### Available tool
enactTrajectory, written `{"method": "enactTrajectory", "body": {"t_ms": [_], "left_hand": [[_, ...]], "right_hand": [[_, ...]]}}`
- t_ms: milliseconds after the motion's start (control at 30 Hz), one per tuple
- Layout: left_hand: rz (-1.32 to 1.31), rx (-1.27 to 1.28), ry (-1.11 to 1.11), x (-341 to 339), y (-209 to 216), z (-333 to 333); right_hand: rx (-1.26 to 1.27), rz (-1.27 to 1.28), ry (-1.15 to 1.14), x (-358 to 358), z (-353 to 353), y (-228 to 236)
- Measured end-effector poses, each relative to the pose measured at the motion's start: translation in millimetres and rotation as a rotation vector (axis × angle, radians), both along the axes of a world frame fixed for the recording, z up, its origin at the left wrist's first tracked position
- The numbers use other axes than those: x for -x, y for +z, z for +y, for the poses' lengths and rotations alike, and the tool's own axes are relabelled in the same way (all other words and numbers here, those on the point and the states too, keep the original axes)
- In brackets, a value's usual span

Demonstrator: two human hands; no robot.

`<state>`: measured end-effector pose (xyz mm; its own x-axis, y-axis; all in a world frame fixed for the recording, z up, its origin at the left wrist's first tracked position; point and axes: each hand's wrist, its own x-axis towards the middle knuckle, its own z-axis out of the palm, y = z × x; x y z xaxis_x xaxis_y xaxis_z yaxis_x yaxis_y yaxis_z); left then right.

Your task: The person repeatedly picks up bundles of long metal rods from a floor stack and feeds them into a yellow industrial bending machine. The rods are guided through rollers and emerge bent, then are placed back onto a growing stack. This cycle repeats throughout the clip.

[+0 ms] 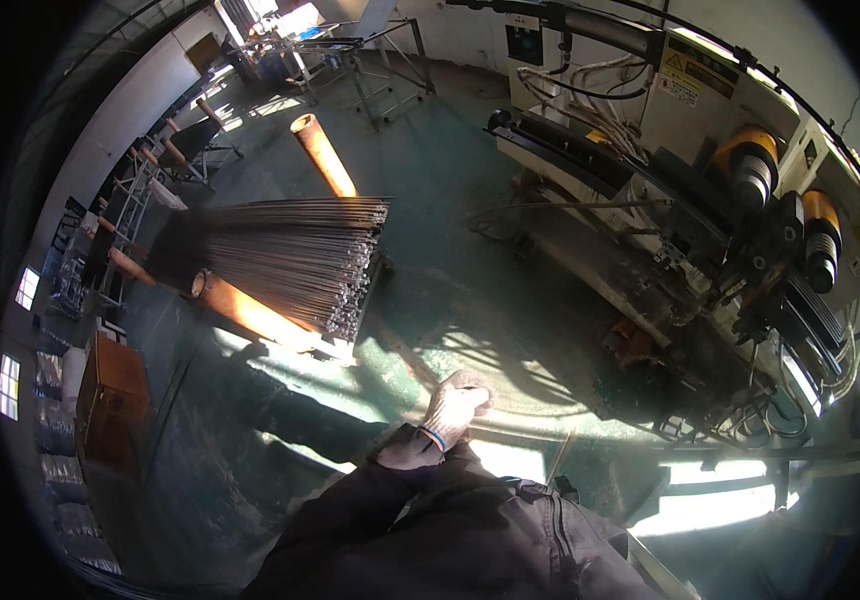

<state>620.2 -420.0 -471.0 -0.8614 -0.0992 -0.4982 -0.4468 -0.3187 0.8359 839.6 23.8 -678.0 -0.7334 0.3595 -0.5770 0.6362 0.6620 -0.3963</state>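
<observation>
My left hand (450, 408), in a pale knitted work glove with a blue-edged cuff, is held out in front of my body. Its fingers are curled closed, and whatever they may hold is hidden. My right hand cannot be made out apart from it; a greyish patch at the fingertips might belong to it. Ahead and to the left lies a large bundle of thin dark metal rods (280, 250), its cut ends toward me. Orange-brown posts (325, 155) flank the bundle, and the nearer post (250, 312) leans close to its front corner. Neither the rods nor the posts touch my hand.
A large machine (670, 190) with hoses, black rails and yellow-black cylinders (750, 165) fills the right side. A brown cabinet (115, 395) stands at the left. Metal frame tables (385, 75) stand at the back. Sunlit patches and shadows mark the green floor (430, 250).
</observation>
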Motion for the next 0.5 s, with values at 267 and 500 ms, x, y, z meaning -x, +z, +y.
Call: {"method": "enactTrajectory", "body": {"t_ms": [267,500], "left_hand": [[0.513,0.787,0.3,75,91,-352],[0.247,1.492,0.647,93,148,-567]], "right_hand": [[-0.197,0.451,0.265,271,-117,43],[-0.052,0.576,0.626,461,-369,160]]}}
